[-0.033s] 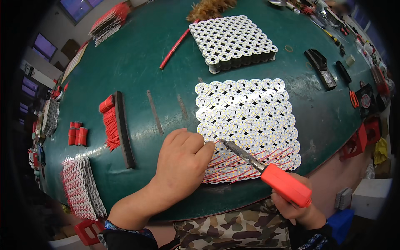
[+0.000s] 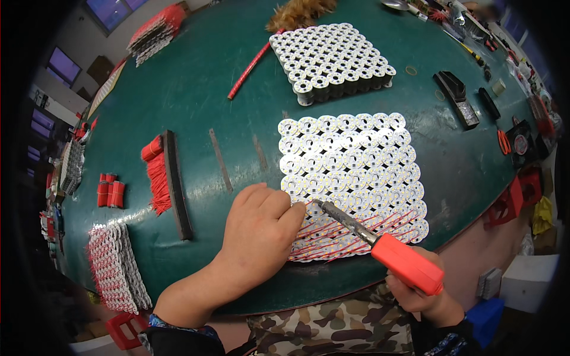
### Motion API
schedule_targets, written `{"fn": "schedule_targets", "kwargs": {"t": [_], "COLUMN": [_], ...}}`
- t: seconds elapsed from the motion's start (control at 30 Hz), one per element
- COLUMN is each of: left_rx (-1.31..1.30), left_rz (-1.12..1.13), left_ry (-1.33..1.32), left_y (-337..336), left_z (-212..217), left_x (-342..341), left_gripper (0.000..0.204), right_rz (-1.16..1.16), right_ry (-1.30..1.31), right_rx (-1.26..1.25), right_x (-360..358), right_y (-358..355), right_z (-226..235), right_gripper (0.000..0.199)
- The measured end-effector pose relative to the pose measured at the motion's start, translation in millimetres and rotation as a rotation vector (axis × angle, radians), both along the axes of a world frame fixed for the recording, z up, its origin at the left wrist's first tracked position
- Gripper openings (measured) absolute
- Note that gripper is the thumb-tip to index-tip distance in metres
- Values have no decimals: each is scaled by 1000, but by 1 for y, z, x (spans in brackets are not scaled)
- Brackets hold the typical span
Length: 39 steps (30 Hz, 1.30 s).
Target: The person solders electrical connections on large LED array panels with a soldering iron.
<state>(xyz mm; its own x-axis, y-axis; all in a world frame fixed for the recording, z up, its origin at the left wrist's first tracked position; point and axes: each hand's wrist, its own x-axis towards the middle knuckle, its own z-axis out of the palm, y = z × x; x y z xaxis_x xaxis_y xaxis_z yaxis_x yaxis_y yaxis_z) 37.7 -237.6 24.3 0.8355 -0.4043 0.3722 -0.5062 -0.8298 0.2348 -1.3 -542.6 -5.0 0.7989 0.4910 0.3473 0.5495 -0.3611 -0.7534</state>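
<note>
A panel of joined white round LED boards (image 2: 350, 160) lies flat in front of me. Thin red wires (image 2: 389, 221) run slantwise over its nearer rows. My left hand (image 2: 255, 234) rests at the panel's left edge, thumb and forefinger closed on a red wire (image 2: 309, 202) whose end points to a board. My right hand (image 2: 418, 301), at the lower right, is wrapped round the red handle of a soldering iron (image 2: 407, 263). The iron's tip meets the panel just right of that wire's end; whether it touches the wire is too small to tell.
Behind the panel stands a stack of similar white boards (image 2: 332, 59), near a feather duster (image 2: 255, 65). Left on the green table (image 2: 208, 83) lie red wire bundles (image 2: 157, 178), a dark bar (image 2: 177, 187) and wired boards (image 2: 116, 267). Scissors (image 2: 504, 141) and a black holder (image 2: 457, 98) are at right.
</note>
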Motion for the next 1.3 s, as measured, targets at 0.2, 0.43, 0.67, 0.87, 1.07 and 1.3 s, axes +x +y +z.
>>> {"fn": "schedule_targets", "kwargs": {"t": [0.2, 0.43, 0.67, 0.87, 1.07, 1.3], "left_rx": [-12, 14, -50, 188, 226, 154], "left_rz": [-13, 15, 5, 494, 607, 541], "left_ry": [-29, -35, -48, -14, 74, -58], "left_y": [0, 7, 31, 166, 222, 229], "left_z": [-1, -1, 11, 23, -8, -28], "left_x": [0, -4, -23, -59, -70, -52], "left_gripper": [21, 22, 18, 29, 34, 15], "right_rz": [-87, -113, -177, -311, -289, -254], "right_ry": [-6, -61, 86, 359, 381, 308], "right_rx": [-4, 23, 62, 338, 367, 323], "right_x": [2, -4, -33, -43, -44, -47], "right_y": [3, 4, -38, -36, -32, -35], "right_z": [17, 11, -17, -31, -25, -26], "right_gripper": [27, 28, 39, 41, 41, 42]}}
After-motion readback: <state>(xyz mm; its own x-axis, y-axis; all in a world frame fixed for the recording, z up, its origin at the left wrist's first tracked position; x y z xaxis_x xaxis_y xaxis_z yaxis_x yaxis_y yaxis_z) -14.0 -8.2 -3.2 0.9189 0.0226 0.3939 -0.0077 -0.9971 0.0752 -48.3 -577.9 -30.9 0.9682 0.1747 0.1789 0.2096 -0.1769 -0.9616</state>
